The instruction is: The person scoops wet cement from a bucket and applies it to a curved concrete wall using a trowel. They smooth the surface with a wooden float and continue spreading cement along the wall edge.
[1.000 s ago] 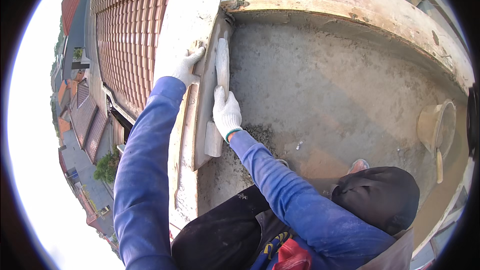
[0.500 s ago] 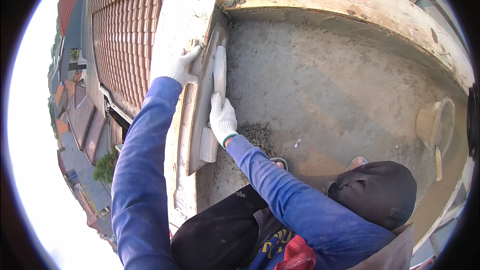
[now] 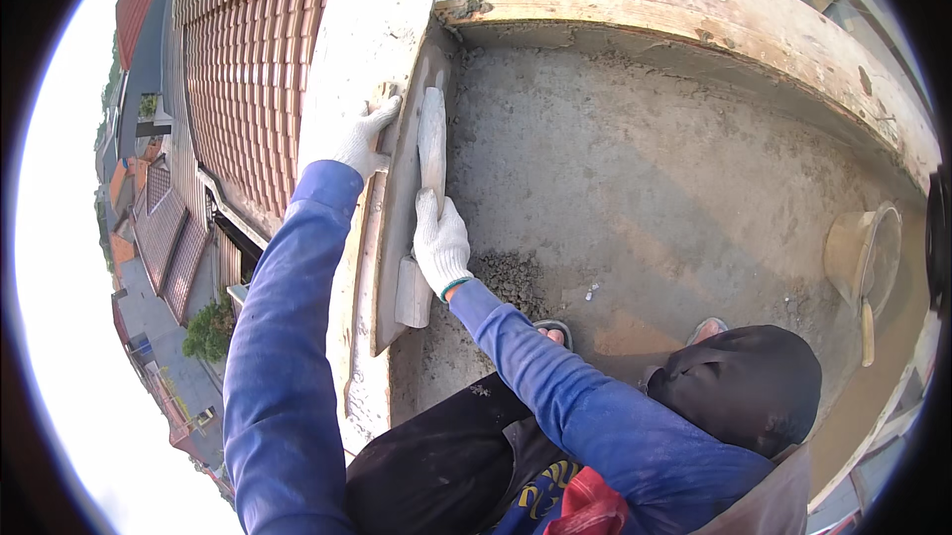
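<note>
My left hand (image 3: 362, 133), in a white knit glove, grips a pale board (image 3: 369, 24) on top of the low wall, fingers at its inner edge. Just right of it, my right hand (image 3: 439, 242), gloved too, holds the long pale wooden handle (image 3: 431, 133) of a flat grey float (image 3: 399, 292), which lies lengthwise against the wall's inner face. Some crumbly wet mortar (image 3: 508, 275) is on the floor beside the float's lower part.
The grey concrete floor (image 3: 645, 168) is bordered by a timber-topped wall (image 3: 674, 14) at the back. At right stands a bucket (image 3: 858, 252) with a tool handle (image 3: 868, 332) at its rim. Left beyond the edge are tiled roofs (image 3: 238, 89) below. My sandalled feet (image 3: 550, 332) are underneath me.
Over the last second my right hand and the float have moved slightly down and left, toward my body along the wall. My left hand remains at the board's edge.
</note>
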Available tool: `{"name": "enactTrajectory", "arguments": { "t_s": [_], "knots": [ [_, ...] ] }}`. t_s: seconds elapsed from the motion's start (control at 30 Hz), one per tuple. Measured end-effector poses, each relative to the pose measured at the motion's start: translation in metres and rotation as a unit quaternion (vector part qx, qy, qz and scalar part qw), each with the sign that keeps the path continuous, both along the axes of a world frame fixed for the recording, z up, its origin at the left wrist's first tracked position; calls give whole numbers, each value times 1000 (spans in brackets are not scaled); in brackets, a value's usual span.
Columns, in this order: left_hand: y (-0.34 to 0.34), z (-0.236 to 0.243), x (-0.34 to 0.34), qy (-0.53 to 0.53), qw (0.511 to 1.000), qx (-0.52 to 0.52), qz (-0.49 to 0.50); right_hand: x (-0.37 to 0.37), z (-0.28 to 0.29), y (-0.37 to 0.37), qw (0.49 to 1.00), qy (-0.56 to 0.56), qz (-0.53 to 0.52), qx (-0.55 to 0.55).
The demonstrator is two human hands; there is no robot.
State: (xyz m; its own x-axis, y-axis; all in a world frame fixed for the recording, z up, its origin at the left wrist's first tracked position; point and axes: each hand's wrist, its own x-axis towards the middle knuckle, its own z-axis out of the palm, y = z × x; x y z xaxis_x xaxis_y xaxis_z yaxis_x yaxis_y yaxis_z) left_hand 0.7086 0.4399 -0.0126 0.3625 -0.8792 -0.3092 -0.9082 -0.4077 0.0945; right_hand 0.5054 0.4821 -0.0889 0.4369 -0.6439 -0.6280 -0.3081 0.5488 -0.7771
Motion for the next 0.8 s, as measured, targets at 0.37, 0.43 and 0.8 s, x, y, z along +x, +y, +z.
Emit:
{"name": "enactTrajectory", "arguments": {
  "t_s": [0.37,0.43,0.8],
  "knots": [
    [-2,2,2,-26,1000,9,-9,2,7,-17,1000,-11,-2,-17],
    [6,-9,11,-1,1000,-7,-6,5,21,-20,999,-15,2,-37],
    [1,-12,5,-5,999,-24,-29,-22,-8,29,1000,-18,22,-7]
  ]
}}
